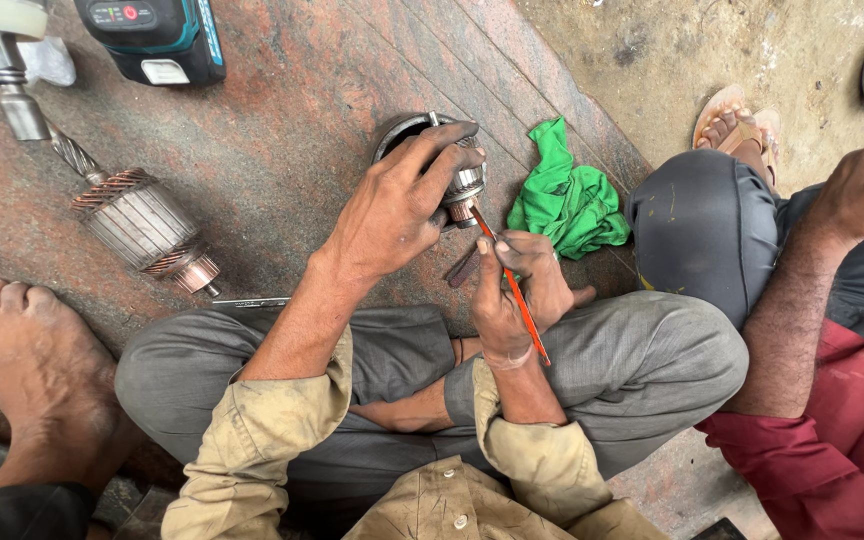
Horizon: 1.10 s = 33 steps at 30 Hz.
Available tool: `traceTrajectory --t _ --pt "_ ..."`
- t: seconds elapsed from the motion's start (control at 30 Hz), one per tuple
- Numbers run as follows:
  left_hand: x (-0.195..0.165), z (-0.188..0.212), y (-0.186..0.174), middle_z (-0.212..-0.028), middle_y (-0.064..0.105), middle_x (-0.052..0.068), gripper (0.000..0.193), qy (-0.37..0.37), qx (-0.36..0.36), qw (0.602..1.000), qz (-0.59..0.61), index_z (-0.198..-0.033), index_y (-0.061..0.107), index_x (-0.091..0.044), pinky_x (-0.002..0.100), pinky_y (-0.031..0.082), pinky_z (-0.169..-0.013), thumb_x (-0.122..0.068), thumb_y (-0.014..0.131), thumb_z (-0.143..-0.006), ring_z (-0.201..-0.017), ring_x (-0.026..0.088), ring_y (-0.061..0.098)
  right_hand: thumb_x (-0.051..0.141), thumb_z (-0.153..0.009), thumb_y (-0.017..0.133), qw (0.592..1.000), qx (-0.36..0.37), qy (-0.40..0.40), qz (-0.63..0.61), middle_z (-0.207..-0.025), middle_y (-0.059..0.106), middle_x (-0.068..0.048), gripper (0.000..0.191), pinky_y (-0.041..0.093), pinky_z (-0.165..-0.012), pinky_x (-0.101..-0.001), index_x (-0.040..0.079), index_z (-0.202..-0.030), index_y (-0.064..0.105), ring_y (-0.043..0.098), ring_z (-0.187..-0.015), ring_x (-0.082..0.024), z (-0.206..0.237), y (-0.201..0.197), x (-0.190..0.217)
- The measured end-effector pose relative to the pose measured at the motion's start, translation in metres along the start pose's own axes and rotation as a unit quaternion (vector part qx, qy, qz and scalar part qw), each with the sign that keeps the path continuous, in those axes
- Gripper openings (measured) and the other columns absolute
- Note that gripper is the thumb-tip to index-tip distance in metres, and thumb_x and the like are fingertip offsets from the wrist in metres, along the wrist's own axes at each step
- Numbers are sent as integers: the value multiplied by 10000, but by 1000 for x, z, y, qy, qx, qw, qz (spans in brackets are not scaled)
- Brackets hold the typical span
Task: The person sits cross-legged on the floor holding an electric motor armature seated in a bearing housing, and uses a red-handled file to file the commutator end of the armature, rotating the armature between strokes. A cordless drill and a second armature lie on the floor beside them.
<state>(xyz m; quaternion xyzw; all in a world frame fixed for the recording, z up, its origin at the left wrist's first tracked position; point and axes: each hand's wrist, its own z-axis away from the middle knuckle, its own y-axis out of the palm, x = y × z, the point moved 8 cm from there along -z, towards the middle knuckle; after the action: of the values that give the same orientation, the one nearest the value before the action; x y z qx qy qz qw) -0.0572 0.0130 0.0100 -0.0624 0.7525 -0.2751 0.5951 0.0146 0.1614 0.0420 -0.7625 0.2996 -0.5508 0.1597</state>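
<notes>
The armature [457,185] stood on the reddish stone slab [282,110], just in front of the seated person's crossed legs, with its copper end turned toward them. The left hand [397,210] lay over its top, fingers spread and curled down around the metal body, gripping it. The right hand [522,285] was closed in a pencil grip on a thin red tool [512,290], whose tip touched the copper end of the armature; the shaft ran back across the hand toward the wrist. A dark flat piece [462,265] showed just under the right hand's fingers, but whether they held it could not be told. A green rag [567,200] lay crumpled on the slab just to the right of the armature. A second armature [142,222] with a long shaft rested on the slab well apart to the left, and a teal and black battery pack [157,38] sat at the far edge. Another person's bare foot [37,365] rested at the left, and a second person's arm [812,270] leaned on a knee at the right.
</notes>
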Motion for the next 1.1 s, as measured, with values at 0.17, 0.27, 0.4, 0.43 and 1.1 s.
traceTrajectory --t 0.17,0.27,0.4,0.43,1.1 --pt "0 0 2 -1454 562 133 663 -4 -3 1000 -3 -1270 605 -39 447 557 -1041 134 735 -643 -1296 396 606 -62 -885 810 1000 -9 -4 0 -901 682 -148 238 545 -732 -343 3 -936 586 689 -811 -271 3 -1 0" --pt "0 1 0 -1451 555 135 660 -4 -8 1000 -3 -1274 600 -33 443 560 -1044 134 733 -649 -1295 399 608 -69 -905 788 1000 -20 -14 -2 -941 694 -169 215 563 -762 -358 0 -950 590 704 -849 -289 2 4 -1" --pt "-3 0 -2 -1425 558 139 654 15 -15 1000 -5 -1278 587 -19 444 561 -1040 133 726 -658 -1279 402 613 -59 -887 800 999 -15 -25 15 -924 693 -168 224 557 -746 -357 6 -932 590 703 -838 -286 2 1 3" --pt "-2 -1 -1 -1414 559 141 663 10 -13 1000 -2 -1295 578 -5 446 562 -1031 138 715 -662 -1269 403 615 -57 -887 802 1000 -12 -24 10 -915 690 -160 234 558 -745 -354 13 -918 580 702 -840 -284 2 -1 5" --pt "1 0 6 -1463 556 133 556 17 -14 999 -30 -1244 582 11 458 569 -1027 146 682 -714 -1265 393 627 -58 -913 797 998 6 48 -48 -924 696 -158 228 563 -773 -319 -7 -939 575 708 -840 -247 6 -6 -13"
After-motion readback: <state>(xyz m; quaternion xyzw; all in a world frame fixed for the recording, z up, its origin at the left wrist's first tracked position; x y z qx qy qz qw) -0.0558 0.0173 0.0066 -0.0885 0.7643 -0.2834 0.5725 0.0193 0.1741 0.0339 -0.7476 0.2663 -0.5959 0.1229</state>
